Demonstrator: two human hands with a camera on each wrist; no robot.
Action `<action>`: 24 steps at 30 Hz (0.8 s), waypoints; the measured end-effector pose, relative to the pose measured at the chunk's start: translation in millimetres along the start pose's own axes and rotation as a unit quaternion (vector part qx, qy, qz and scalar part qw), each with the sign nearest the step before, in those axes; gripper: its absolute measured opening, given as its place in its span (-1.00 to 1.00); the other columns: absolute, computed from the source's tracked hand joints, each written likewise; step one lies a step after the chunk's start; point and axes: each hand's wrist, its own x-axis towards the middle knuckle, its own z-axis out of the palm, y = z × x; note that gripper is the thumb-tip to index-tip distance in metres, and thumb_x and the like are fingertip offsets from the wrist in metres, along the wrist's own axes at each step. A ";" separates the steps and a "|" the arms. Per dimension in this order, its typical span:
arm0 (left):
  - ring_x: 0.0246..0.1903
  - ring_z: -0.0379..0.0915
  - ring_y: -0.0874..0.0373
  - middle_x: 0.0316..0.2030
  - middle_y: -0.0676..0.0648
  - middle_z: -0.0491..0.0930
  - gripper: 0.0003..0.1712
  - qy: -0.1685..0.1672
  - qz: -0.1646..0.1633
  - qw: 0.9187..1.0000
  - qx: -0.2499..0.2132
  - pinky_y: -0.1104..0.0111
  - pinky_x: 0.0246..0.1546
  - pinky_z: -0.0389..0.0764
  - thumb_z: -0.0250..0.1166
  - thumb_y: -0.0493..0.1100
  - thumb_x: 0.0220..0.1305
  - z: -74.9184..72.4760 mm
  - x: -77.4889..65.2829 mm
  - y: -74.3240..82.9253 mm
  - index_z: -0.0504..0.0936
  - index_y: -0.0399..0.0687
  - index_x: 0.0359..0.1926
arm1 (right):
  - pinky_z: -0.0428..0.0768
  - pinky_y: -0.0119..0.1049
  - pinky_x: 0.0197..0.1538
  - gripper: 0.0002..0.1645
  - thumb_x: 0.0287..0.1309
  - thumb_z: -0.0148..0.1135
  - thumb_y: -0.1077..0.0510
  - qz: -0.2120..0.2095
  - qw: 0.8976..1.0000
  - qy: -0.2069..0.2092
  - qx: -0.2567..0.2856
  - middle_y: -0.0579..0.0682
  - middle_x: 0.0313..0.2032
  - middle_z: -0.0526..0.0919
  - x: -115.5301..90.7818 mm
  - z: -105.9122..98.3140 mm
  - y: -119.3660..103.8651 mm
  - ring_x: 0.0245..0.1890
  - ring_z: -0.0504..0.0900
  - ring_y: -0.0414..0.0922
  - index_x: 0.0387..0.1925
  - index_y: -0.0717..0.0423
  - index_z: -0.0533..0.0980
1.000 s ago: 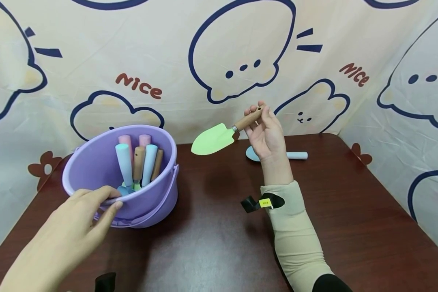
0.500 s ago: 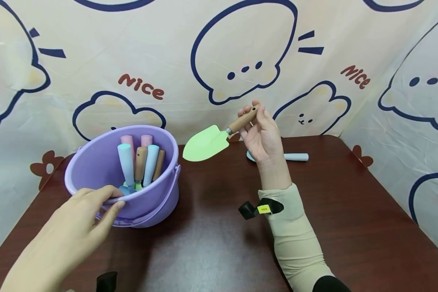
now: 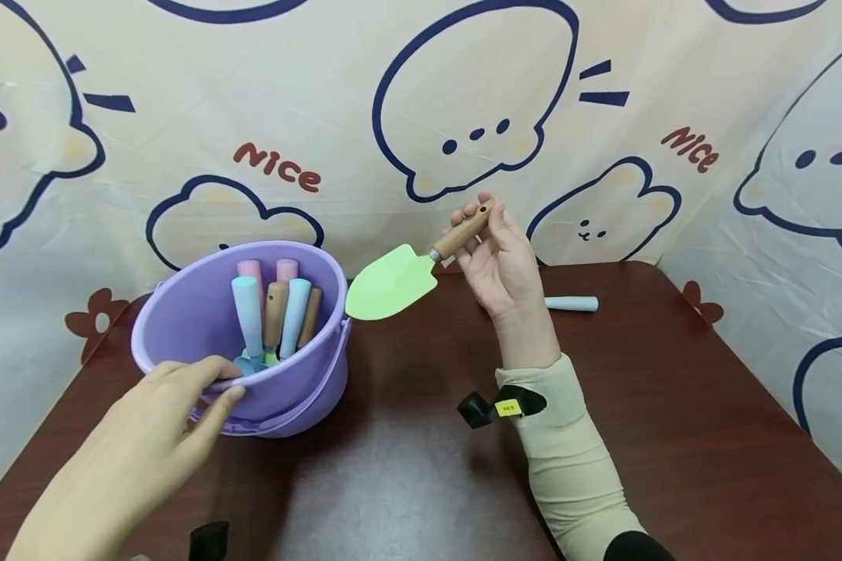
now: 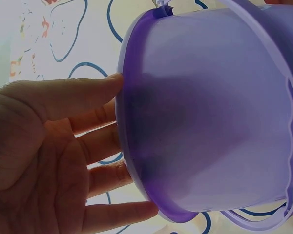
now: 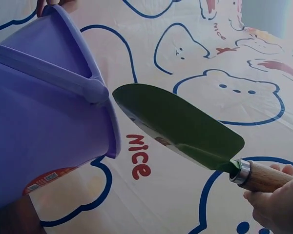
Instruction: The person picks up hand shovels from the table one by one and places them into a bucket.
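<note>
A purple bucket (image 3: 302, 397) stands on the table at the left. My left hand (image 3: 150, 425) pinches its near rim, thumb outside and fingers over the inner side; the left wrist view shows the same grip on the rim. Raised above the table, my right hand (image 3: 501, 269) holds a garden trowel (image 3: 391, 282) by its wooden handle. The trowel's light green blade points left and down, its tip close to the bucket's right rim. Inside the bucket, several tools stand handle up, among them a light blue handle (image 3: 249, 315), a wooden handle (image 3: 275, 312) and a pink handle (image 3: 287, 270).
A light blue handle (image 3: 571, 304) lies on the dark brown table (image 3: 421, 467) behind my right wrist, its other end hidden. The bucket's own carrying handle (image 3: 326, 382) hangs down its side. A printed cloth (image 3: 351, 117) walls the back and sides.
My right hand has moved the trowel left and slightly down, bringing its blade tip to the bucket's rim. The left hand keeps its hold on the rim.
</note>
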 end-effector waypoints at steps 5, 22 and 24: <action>-0.18 0.52 -0.13 -0.24 -0.16 0.64 -0.82 -0.031 -0.024 0.999 -0.006 -0.14 -0.23 0.58 0.30 -0.08 0.34 -1.5 0.2 0.0 0.66 -0.06 -0.13 | 0.64 -0.23 0.00 -0.75 0.49 -0.16 0.04 0.001 1.000 -0.012 0.002 0.01 -0.20 0.50 1.8 4.1 -0.5 -0.14 0.59 -0.07 0.00 0.06 0.36; -0.20 0.53 -0.12 -0.30 -0.11 0.66 -0.88 0.005 0.001 1.000 0.002 -0.09 -0.27 0.56 0.34 -0.14 0.29 1.1 0.1 0.7 0.67 -0.04 -0.17 | 0.63 -0.28 0.05 -0.77 0.53 -0.18 0.09 0.025 0.998 -0.048 -0.035 0.00 -0.21 0.50 12.9 34.5 9.7 -0.14 0.54 -0.07 -0.03 0.07 0.40; -0.19 0.53 -0.13 -0.30 -0.11 0.66 -0.88 0.007 0.000 1.000 0.003 -0.10 -0.27 0.57 0.34 -0.15 0.29 1.1 -0.1 1.0 0.66 -0.04 -0.17 | 0.62 -0.28 0.05 -0.76 0.53 -0.19 0.09 0.030 0.998 -0.051 -0.038 0.01 -0.20 0.49 14.2 38.0 11.7 -0.12 0.52 -0.07 -0.03 0.07 0.40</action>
